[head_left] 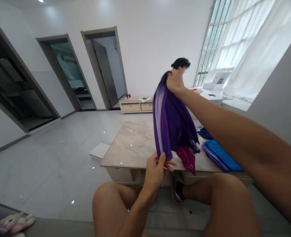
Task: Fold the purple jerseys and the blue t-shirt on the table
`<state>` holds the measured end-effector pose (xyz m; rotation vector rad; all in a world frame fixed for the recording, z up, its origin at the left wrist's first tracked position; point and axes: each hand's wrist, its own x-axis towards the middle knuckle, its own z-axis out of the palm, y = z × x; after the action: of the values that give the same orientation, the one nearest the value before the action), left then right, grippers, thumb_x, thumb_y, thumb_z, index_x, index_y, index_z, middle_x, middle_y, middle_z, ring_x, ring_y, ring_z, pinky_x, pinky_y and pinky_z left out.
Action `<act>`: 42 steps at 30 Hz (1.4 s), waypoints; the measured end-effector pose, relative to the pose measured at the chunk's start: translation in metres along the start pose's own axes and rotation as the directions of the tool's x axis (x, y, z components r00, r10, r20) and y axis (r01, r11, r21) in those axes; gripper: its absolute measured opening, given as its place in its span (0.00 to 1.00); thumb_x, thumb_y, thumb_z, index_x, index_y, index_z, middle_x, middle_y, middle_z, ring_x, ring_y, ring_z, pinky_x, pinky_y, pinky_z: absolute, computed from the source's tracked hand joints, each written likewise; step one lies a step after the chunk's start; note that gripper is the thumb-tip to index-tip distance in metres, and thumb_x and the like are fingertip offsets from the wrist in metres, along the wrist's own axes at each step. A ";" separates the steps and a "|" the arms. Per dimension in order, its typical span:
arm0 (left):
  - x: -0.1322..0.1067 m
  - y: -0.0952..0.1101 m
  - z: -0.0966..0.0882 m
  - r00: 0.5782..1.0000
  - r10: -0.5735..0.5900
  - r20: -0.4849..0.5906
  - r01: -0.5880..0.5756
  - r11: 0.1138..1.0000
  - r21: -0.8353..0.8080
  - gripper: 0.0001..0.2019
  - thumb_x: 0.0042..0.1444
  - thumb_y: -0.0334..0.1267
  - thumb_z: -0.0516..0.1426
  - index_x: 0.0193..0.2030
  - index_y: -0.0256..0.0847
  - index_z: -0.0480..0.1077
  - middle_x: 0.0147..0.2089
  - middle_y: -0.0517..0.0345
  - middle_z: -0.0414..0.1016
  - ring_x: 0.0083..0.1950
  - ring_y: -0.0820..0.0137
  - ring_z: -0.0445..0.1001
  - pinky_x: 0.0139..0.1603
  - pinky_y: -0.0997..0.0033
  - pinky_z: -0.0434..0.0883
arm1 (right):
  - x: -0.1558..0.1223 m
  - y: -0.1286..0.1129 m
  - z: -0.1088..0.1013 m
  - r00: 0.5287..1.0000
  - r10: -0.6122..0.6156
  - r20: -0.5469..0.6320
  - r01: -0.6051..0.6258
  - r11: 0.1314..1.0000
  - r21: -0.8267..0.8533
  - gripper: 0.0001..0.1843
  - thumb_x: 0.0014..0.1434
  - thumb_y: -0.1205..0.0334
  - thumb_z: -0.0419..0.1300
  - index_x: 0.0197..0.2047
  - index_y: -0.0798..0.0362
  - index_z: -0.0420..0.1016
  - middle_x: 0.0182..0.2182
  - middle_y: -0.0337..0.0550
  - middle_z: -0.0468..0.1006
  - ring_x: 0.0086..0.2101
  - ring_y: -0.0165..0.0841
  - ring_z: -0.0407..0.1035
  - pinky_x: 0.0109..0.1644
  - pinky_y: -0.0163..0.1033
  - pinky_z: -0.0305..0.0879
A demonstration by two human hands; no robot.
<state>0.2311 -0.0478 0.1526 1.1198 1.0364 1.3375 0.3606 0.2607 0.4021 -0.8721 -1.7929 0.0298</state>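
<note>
A purple garment with a pale stripe and a red patterned lower part hangs in the air above a marble coffee table. My right hand is raised and grips the garment's top edge. My left hand pinches its lower corner near the table's front edge. My bare knees show below, at the bottom of the view.
Folded blue cloths lie on the table's right side. Another person sits behind the garment at a white desk by the curtained window. A low cabinet stands at the far wall. A white box lies on the floor.
</note>
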 end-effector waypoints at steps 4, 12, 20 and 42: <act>0.010 -0.022 0.044 0.993 -0.081 -0.082 0.060 0.970 -0.234 0.36 0.56 0.72 0.64 0.46 0.35 0.78 0.39 0.41 0.87 0.28 0.69 0.80 0.24 0.76 0.67 | 0.003 -0.054 0.110 0.968 -0.117 0.222 0.103 0.992 0.071 0.15 0.78 0.58 0.53 0.53 0.54 0.79 0.52 0.51 0.86 0.56 0.44 0.76 0.67 0.50 0.68; 0.021 -0.147 0.023 0.903 -0.429 -0.021 0.428 0.903 -0.017 0.27 0.63 0.59 0.62 0.47 0.31 0.81 0.42 0.38 0.87 0.28 0.71 0.77 0.25 0.76 0.63 | -0.207 0.021 0.176 0.394 -0.084 0.915 -0.037 0.994 0.107 0.25 0.69 0.72 0.59 0.67 0.54 0.77 0.63 0.52 0.83 0.60 0.42 0.79 0.66 0.45 0.73; 0.066 -0.113 -0.082 0.890 -0.328 0.318 -0.089 0.558 0.825 0.10 0.67 0.44 0.62 0.47 0.46 0.84 0.46 0.51 0.89 0.50 0.56 0.85 0.51 0.63 0.74 | -0.314 0.173 0.052 0.150 0.477 0.866 0.003 0.876 -0.483 0.25 0.64 0.73 0.60 0.63 0.59 0.84 0.60 0.62 0.84 0.57 0.51 0.81 0.62 0.48 0.75; 0.257 -0.180 -0.155 0.947 -0.321 0.031 -0.054 -0.065 0.996 0.12 0.76 0.40 0.51 0.51 0.42 0.76 0.52 0.43 0.84 0.54 0.54 0.83 0.53 0.59 0.75 | -0.410 0.249 0.054 0.301 0.483 0.822 -0.253 0.872 -0.420 0.38 0.72 0.62 0.58 0.81 0.65 0.62 0.81 0.64 0.52 0.80 0.49 0.48 0.84 0.50 0.47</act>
<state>0.1111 0.2219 -0.0359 2.1123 1.9608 -0.1479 0.5083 0.2298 -0.0567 -1.6472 -2.5955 0.8119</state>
